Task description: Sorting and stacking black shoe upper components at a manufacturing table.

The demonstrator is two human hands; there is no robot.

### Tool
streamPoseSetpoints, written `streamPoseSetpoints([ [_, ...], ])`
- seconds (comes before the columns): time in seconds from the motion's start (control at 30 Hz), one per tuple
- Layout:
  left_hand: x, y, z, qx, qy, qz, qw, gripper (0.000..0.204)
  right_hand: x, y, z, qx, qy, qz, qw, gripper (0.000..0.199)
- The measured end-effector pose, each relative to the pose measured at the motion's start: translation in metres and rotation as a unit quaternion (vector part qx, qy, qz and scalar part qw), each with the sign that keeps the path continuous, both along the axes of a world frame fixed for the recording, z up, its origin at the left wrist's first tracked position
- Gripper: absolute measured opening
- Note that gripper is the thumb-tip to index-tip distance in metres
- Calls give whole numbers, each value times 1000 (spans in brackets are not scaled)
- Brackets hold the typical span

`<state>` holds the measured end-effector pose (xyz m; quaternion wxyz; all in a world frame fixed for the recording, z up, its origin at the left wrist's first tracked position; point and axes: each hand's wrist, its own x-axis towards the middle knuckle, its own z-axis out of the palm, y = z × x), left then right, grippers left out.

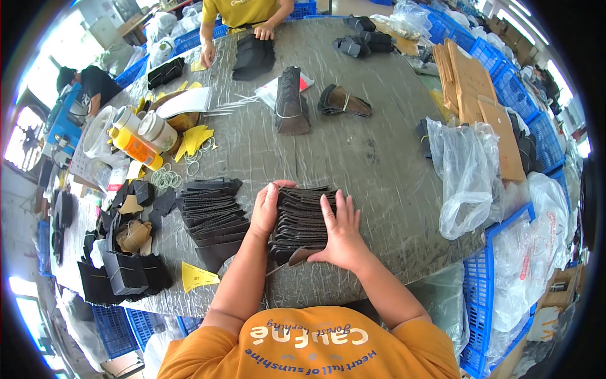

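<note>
A stack of dark brown leather-like cut pieces (302,221) lies in front of me, its layers fanned like steps. My left hand (265,205) is wrapped against its left side, fingers partly hidden behind the far edge. On the right side my right hand (344,230) clasps the stack, fingers stretched out and thumb at the near edge. Just left of my left hand lies another fanned row of dark pieces (213,218). A yellow paper pattern piece (199,276) with markings is near the front edge of the table.
Bundled dark pieces (291,104) and a smaller tied bundle (346,101) lie farther back. Left are an orange-yellow bottle (136,148), rubber bands (165,178) and black bundles (123,275). A plastic bag (464,170) and blue crate (478,284) are right. A co-worker (246,12) handles black pieces opposite.
</note>
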<state>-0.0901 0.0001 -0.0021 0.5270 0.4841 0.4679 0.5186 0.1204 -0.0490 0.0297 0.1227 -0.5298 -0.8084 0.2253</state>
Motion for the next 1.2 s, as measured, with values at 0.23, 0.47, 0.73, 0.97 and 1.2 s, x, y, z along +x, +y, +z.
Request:
streamPoseSetpoints([
  [0.23,1,25,2,-23,17,-56,998,53,6,10,-10,25,81,53,995,145],
  [0.47,-2,20,0,44,78,-99,991,51,-11,25,-10,58,5,117,991,142],
  [0.73,-11,-4,-7,144,89,-144,975,93,-22,12,5,42,-29,105,993,141],
  [0.97,-18,-3,-5,98,62,-181,977,98,-24,19,-4,95,11,83,992,137],
  [1.2,-12,-24,6,113,49,-184,975,115,-25,28,-9,109,49,60,991,139],
])
